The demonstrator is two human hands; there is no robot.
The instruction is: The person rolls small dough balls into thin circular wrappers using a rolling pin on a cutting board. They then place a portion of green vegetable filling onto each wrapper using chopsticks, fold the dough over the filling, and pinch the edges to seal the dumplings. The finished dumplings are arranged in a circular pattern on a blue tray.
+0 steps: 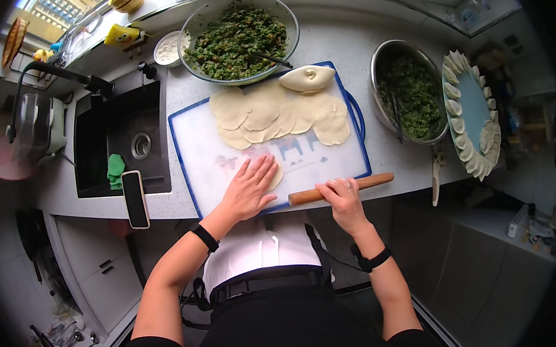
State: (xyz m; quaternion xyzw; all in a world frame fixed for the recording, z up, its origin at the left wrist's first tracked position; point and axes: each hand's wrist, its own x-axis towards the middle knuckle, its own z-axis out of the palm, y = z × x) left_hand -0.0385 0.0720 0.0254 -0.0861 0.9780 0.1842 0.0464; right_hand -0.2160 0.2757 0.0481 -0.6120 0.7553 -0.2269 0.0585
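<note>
My left hand [252, 182] lies flat, palm down and fingers spread, over a small round of dough [275, 177] on the blue-edged cutting board [199, 150]; most of that round is hidden under the hand. My right hand [343, 198] grips a wooden rolling pin [308, 196] across the board's front right corner, its far end sticking out past the edge. Behind my hands, several thin dough wrappers [259, 112] overlap in a broad layer. A thick oval piece of dough [307, 78] with a dimple sits at the board's back right.
Behind the board stands a glass bowl [237, 41] of green filling, beside a small bowl of flour [168, 49]. To the right are a metal bowl [410, 91] of filling, a knife [436, 177] and a tray [471, 106] ringed with dumplings. Left: a sink [97, 147] and a phone [136, 200].
</note>
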